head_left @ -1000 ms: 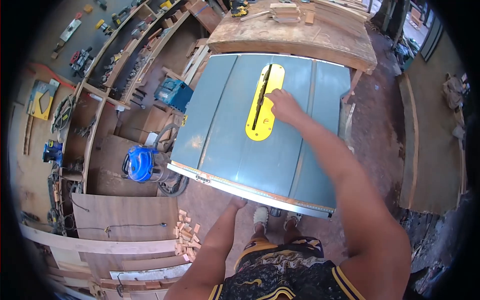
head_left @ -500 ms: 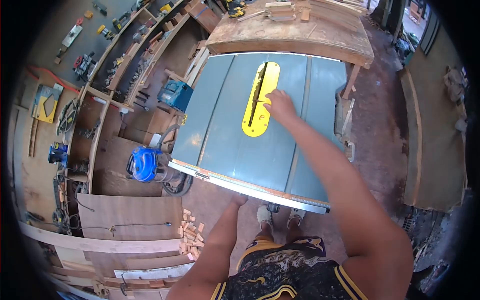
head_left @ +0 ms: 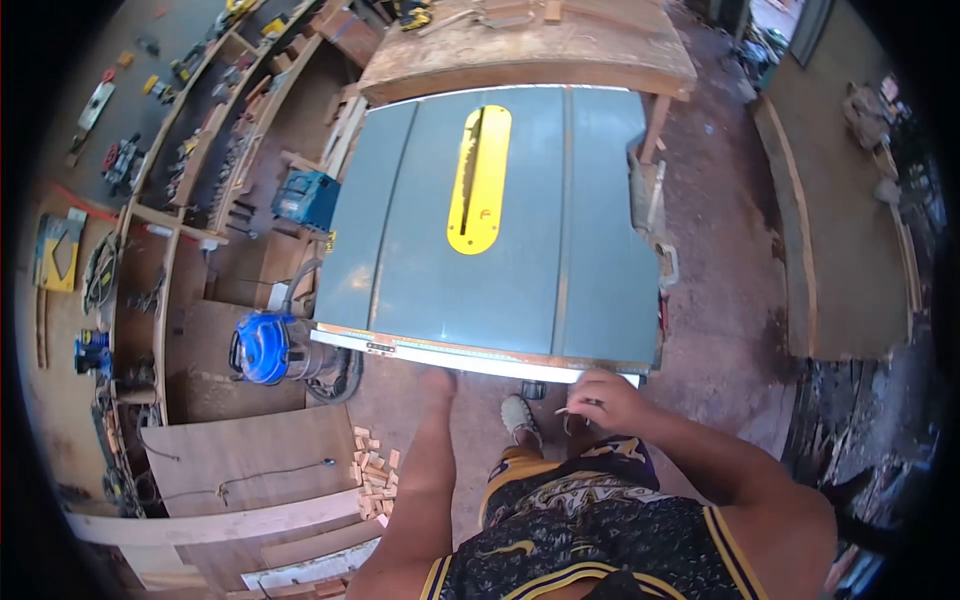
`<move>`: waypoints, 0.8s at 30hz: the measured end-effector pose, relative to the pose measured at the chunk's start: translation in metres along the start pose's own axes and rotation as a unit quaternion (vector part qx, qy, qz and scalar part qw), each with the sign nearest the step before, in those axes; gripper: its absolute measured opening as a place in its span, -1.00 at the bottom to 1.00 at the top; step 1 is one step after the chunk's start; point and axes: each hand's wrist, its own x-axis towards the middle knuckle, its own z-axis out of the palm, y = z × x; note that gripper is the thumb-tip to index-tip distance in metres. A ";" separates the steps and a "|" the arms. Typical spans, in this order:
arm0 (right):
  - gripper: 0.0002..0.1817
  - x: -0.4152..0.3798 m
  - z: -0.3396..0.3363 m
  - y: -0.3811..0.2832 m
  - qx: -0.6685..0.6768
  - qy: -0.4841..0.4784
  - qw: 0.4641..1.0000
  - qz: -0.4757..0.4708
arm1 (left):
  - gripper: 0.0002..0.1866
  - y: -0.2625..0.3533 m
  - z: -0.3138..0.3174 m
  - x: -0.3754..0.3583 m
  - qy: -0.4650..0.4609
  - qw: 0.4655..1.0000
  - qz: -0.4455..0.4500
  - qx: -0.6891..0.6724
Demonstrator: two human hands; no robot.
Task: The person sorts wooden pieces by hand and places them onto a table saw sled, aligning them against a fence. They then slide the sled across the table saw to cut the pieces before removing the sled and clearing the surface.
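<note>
A table saw with a grey metal top stands in front of me. Set into its top is a yellow throat plate, a dark blade slot running along it. My right hand is at the front rail, near its right end. Its fingers are curled together, and a thin pale bit shows at their tips, too small to name. Below the rail, left of the middle, is my left hand; it is blurred and its fingers are hidden. A black knob sits under the rail between the hands.
A blue shop vacuum with a hose stands left of the saw. Wood offcuts lie piled on the floor. Behind is a wooden workbench; shelves of tools line the left. A large board leans at the right.
My right hand has come off the yellow throat plate and back toward me, down to the front rail. My left hand stays low by the rail. The view has shifted.
</note>
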 end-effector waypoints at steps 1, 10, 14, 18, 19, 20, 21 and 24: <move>-0.90 -0.022 0.000 -0.005 -0.006 0.045 0.998 0.046 | -0.56 -0.013 0.007 0.009 -0.009 1.000 0.011 0.007; -0.86 -0.143 0.017 0.013 -0.122 0.280 0.924 0.231 | -0.60 -0.055 0.054 0.055 0.068 0.942 0.299 0.138; -0.83 -0.172 0.048 0.051 -0.067 0.315 0.881 0.346 | -0.59 -0.006 0.001 0.027 -0.002 0.991 0.083 -0.102; -0.80 -0.178 0.050 0.055 -0.063 0.313 0.867 0.382 | -0.58 -0.016 0.067 0.037 0.048 0.981 0.189 0.016; -0.80 -0.178 0.045 0.060 -0.067 0.313 0.873 0.369 | -0.58 -0.017 0.046 0.021 0.039 0.979 0.202 -0.003; -0.80 -0.185 0.044 0.066 -0.064 0.311 0.869 0.380 | -0.62 -0.017 0.024 0.022 0.021 0.986 0.014 -0.162; -0.79 -0.191 0.044 0.072 -0.059 0.309 0.864 0.393 | -0.61 -0.021 -0.014 0.018 -0.032 0.981 0.053 -0.186; -0.78 -0.203 0.029 0.090 -0.058 0.272 0.875 0.397 | -0.58 -0.048 0.058 0.064 0.160 0.958 0.223 -0.078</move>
